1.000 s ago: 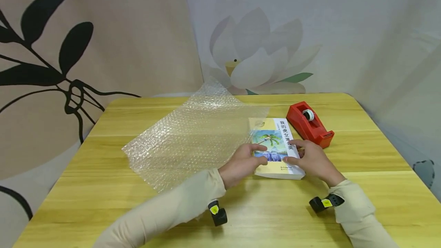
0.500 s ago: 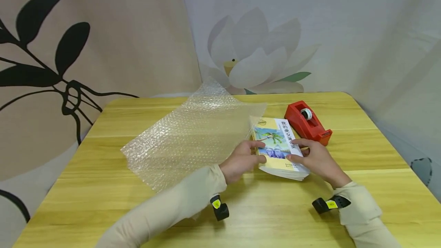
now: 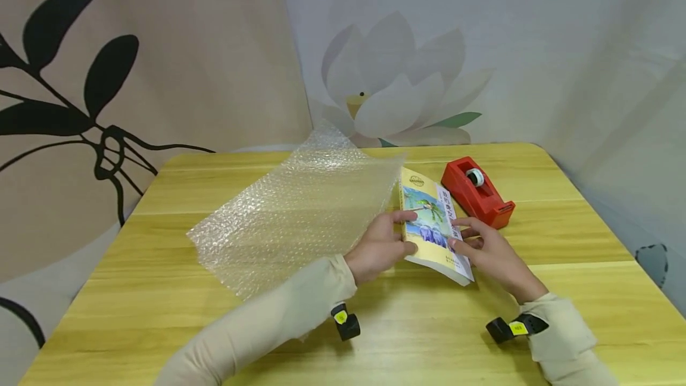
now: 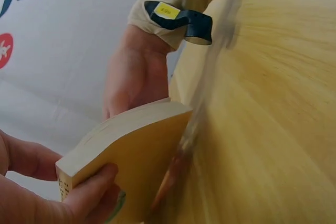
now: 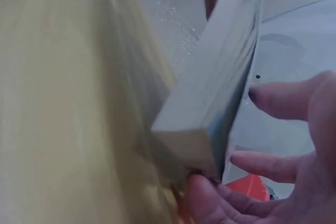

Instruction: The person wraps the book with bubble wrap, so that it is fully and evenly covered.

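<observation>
A paperback book (image 3: 431, 225) with a yellow cover and palm-tree picture is held tilted, its left side higher than its right. My left hand (image 3: 382, 246) grips it at the spine side, thumb and fingers on either face; the left wrist view shows this hand (image 4: 63, 195) pinching the spine. On the opposite edge, my right hand (image 3: 495, 258) holds the book between thumb and fingers. The right wrist view shows the page block (image 5: 210, 77) and the right hand (image 5: 283, 171) at its corner. A clear bubble wrap sheet (image 3: 300, 207) lies left of the book.
A red tape dispenser (image 3: 477, 192) with a roll of tape stands just beyond the right hand. The wooden table (image 3: 418, 344) ends at a printed curtain (image 3: 214, 64) behind. Black wrist cameras (image 3: 347, 323) hang below both sleeves.
The book has been lifted from lying nearly flat and turned so its left side is raised. Both hands have kept hold of it. The tape dispenser stays in place.
</observation>
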Action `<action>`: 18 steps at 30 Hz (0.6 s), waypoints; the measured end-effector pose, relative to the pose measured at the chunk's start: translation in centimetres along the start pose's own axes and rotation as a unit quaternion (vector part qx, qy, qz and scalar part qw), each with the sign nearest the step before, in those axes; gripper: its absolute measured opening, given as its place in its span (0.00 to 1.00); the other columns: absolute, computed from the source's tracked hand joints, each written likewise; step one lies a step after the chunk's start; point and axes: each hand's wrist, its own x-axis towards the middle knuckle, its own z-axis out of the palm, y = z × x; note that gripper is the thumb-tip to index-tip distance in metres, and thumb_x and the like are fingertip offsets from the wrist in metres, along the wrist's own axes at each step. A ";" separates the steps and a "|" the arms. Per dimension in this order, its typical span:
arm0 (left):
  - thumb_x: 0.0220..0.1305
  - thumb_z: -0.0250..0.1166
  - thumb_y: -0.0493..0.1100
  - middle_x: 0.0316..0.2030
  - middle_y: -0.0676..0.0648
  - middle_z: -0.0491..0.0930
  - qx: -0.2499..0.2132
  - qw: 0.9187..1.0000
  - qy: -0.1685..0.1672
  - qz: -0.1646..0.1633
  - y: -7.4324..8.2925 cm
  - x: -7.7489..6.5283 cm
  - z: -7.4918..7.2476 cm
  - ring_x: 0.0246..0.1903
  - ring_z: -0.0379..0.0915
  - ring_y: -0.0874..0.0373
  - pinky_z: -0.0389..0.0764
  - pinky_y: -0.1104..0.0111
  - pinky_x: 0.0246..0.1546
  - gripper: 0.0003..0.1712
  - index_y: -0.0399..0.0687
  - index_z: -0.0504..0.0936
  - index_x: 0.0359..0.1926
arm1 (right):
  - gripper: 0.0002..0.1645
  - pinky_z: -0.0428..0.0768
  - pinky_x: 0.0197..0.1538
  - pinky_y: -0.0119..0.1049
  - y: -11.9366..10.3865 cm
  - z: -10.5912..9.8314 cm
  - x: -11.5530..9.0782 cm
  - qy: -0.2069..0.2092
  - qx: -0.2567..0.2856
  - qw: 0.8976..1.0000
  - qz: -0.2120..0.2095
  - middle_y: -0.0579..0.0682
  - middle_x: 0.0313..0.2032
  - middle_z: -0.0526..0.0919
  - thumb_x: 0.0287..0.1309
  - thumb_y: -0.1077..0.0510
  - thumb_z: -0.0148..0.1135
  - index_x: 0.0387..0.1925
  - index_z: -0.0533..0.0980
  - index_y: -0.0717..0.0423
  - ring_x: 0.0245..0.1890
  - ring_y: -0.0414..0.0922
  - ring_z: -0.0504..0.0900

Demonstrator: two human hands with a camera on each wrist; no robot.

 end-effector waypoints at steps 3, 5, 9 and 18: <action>0.58 0.54 0.18 0.65 0.31 0.72 -0.020 1.000 -0.002 0.010 0.2 -0.3 -0.1 0.58 0.80 0.41 0.86 0.60 0.51 0.38 0.37 0.65 0.71 | 0.39 0.85 0.47 0.41 -0.1 0.0 -0.3 -0.020 0.020 1.000 -0.013 0.68 0.63 0.70 0.71 0.44 0.57 0.75 0.58 0.55 0.57 0.60 0.78; 0.57 0.54 0.17 0.65 0.31 0.72 -0.023 1.000 0.002 0.013 0.3 -0.3 -0.3 0.57 0.80 0.40 0.87 0.61 0.49 0.39 0.37 0.66 0.71 | 0.40 0.86 0.48 0.42 0.0 -0.1 -0.4 -0.043 0.047 0.998 -0.020 0.68 0.65 0.67 0.71 0.45 0.57 0.77 0.54 0.52 0.57 0.59 0.78; 0.55 0.51 0.16 0.65 0.32 0.70 -0.025 0.999 -0.002 0.020 0.4 -0.4 -0.6 0.53 0.82 0.44 0.86 0.69 0.40 0.40 0.36 0.66 0.70 | 0.44 0.86 0.50 0.40 0.1 -0.5 -0.6 -0.082 0.114 0.990 -0.018 0.67 0.65 0.65 0.70 0.49 0.58 0.78 0.48 0.50 0.53 0.53 0.79; 0.57 0.51 0.17 0.67 0.40 0.65 0.007 0.998 -0.010 0.067 1.3 -1.2 -1.2 0.40 0.78 0.58 0.76 0.74 0.30 0.37 0.39 0.68 0.68 | 0.44 0.85 0.43 0.32 -2.1 -1.5 -1.4 0.007 0.097 0.994 -0.041 0.64 0.60 0.67 0.66 0.55 0.64 0.76 0.53 0.50 0.50 0.52 0.82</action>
